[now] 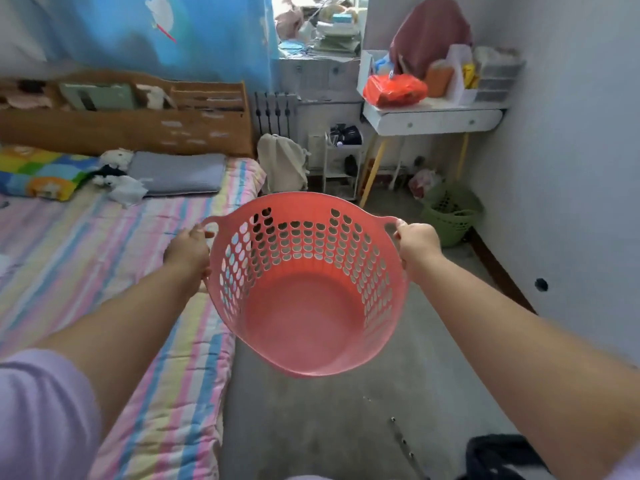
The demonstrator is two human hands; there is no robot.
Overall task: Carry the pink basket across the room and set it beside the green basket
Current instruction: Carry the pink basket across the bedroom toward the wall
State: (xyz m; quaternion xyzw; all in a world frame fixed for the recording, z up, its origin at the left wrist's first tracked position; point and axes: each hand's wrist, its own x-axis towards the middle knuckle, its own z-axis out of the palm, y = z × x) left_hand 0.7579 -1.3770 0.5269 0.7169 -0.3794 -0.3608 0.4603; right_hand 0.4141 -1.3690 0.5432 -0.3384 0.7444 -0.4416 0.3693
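Observation:
The pink basket (304,317), round and perforated with an empty inside, hangs in the air in front of me above the grey floor. My left hand (188,249) grips its left handle and my right hand (417,245) grips its right handle. The green basket (450,213) stands on the floor far ahead at the right, close to the wall and just right of the white table's yellow legs. The two baskets are well apart.
A bed with a striped sheet (114,278) fills the left side. A white table (433,119) loaded with things stands at the back right. A white rack (341,164) and a cloth bag (282,162) sit at the back. A dark item (498,455) lies on the floor near right.

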